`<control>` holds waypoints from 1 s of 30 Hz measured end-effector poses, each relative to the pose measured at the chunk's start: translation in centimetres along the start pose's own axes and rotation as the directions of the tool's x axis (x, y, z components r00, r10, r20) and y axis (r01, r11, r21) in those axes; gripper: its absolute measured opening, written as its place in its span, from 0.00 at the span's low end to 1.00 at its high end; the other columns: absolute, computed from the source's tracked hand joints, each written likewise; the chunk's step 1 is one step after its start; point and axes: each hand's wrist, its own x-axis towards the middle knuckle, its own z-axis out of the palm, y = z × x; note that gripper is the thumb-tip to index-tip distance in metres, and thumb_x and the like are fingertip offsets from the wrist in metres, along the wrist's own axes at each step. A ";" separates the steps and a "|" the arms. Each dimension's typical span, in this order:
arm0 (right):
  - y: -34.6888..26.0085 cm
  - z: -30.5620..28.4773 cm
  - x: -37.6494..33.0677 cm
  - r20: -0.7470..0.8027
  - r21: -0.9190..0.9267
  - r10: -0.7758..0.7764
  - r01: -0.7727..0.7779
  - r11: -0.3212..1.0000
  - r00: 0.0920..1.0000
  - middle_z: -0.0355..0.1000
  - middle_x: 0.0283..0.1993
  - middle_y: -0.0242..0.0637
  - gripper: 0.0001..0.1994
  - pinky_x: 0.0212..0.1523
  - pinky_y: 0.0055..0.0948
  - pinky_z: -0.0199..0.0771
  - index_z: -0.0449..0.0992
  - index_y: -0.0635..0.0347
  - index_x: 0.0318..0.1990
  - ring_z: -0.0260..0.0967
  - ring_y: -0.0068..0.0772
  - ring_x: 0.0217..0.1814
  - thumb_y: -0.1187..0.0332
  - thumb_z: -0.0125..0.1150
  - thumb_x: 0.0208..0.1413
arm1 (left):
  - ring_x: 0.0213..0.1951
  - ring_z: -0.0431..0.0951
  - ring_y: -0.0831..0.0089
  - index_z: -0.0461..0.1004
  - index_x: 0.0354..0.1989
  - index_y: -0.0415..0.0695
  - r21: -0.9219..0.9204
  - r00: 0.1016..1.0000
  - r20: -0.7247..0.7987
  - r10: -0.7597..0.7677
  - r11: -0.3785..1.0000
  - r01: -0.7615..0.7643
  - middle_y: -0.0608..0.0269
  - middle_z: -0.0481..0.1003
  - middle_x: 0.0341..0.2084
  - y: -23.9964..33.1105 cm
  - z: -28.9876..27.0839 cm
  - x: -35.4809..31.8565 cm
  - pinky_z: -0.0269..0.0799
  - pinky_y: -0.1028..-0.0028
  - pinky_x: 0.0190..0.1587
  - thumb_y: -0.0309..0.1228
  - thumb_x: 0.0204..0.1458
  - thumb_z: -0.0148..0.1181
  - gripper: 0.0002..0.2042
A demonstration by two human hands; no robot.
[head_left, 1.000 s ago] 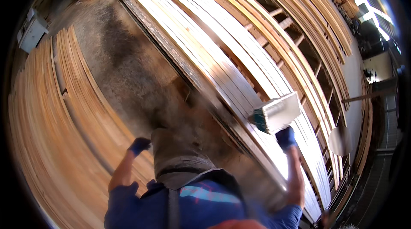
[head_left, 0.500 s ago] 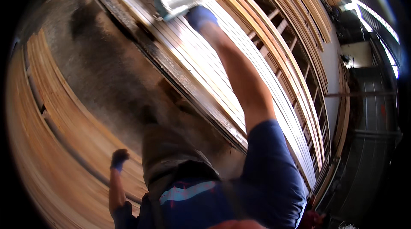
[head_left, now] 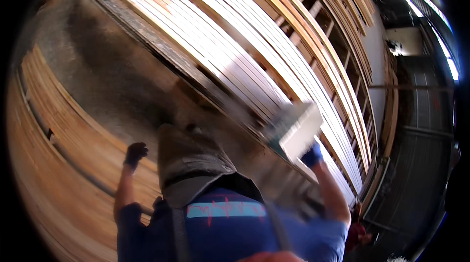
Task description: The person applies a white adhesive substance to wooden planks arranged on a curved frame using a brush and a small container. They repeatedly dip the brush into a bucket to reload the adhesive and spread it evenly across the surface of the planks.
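Over the near part of the pale boards (head_left: 210,51), a white box-shaped tool (head_left: 301,132) is being gripped at its near edge by the right hand (head_left: 313,155). Compared with a half second ago, the tool is being brought back from full reach toward the body; a stroke along the boards is apparently being ended. Contact with the boards is being obscured by blur. The left hand (head_left: 136,154) is being held apart, on the side of the brown boards (head_left: 88,134); its finger closure cannot be told.

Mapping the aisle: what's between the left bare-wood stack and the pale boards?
In the head view, stained floor separates bare-wood stack from pale boards, partly hidden by the grey apron; a weathered beam edges the boards.
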 end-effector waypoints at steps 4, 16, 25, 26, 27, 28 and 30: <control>-4.6 -1.5 -5.7 0.124 -0.984 -0.200 0.146 0.103 0.972 0.78 0.31 0.45 0.10 0.31 0.46 0.76 0.80 0.49 0.39 0.76 0.53 0.32 0.59 0.58 0.53 | 0.27 0.79 0.73 0.76 0.45 0.41 0.079 0.996 0.085 0.013 0.997 -0.020 0.59 0.80 0.30 -0.3 -1.3 -0.9 0.69 0.78 0.26 0.28 0.57 0.55 0.09; -34.6 29.9 20.3 0.344 -0.900 -0.344 0.411 0.144 0.874 0.73 0.54 0.43 0.21 0.52 0.39 0.73 0.71 0.55 0.56 0.72 0.45 0.53 0.57 0.53 0.58 | 0.25 0.79 0.72 0.76 0.42 0.42 -0.330 0.993 -0.104 0.054 0.940 -0.086 0.59 0.79 0.27 4.1 -19.9 6.7 0.68 0.77 0.23 0.31 0.58 0.56 0.08; -60.5 64.4 49.6 0.367 -0.785 -0.633 0.592 0.183 0.682 0.76 0.48 0.50 0.19 0.51 0.42 0.72 0.78 0.58 0.48 0.73 0.51 0.52 0.54 0.53 0.60 | 0.25 0.76 0.74 0.76 0.40 0.41 -0.150 0.932 -0.321 0.171 0.962 -0.228 0.61 0.77 0.24 15.3 -33.4 6.9 0.72 0.76 0.26 0.36 0.55 0.60 0.11; -60.7 63.5 53.4 0.338 -0.710 -0.724 0.668 0.224 0.602 0.76 0.48 0.50 0.18 0.51 0.43 0.72 0.79 0.57 0.47 0.72 0.52 0.53 0.53 0.54 0.59 | 0.26 0.77 0.74 0.76 0.39 0.40 -0.028 0.944 -0.233 0.233 0.969 -0.246 0.61 0.77 0.24 17.4 -34.1 8.5 0.73 0.76 0.27 0.35 0.56 0.59 0.11; -62.1 66.3 53.7 0.326 -0.718 -0.710 0.652 0.243 0.624 0.75 0.49 0.50 0.19 0.51 0.42 0.72 0.78 0.57 0.48 0.72 0.52 0.53 0.53 0.53 0.59 | 0.27 0.77 0.73 0.76 0.39 0.39 0.076 0.948 -0.194 0.253 0.967 -0.242 0.60 0.77 0.24 17.8 -35.3 8.9 0.74 0.75 0.28 0.35 0.56 0.58 0.11; -63.3 68.7 52.6 0.338 -0.723 -0.676 0.641 0.258 0.654 0.75 0.49 0.50 0.19 0.52 0.42 0.72 0.78 0.56 0.48 0.72 0.51 0.53 0.53 0.53 0.59 | 0.28 0.78 0.74 0.76 0.40 0.39 0.223 0.905 -0.143 0.400 0.904 -0.364 0.60 0.78 0.26 17.2 -36.5 9.7 0.75 0.75 0.30 0.33 0.55 0.58 0.10; -63.3 69.3 50.8 0.375 -0.718 -0.607 0.633 0.289 0.701 0.75 0.51 0.49 0.19 0.52 0.42 0.72 0.76 0.56 0.50 0.72 0.50 0.54 0.53 0.53 0.59 | 0.30 0.79 0.74 0.76 0.41 0.38 0.489 0.738 -0.002 0.675 0.644 -0.588 0.60 0.78 0.30 16.9 -38.7 11.9 0.76 0.75 0.32 0.29 0.54 0.58 0.10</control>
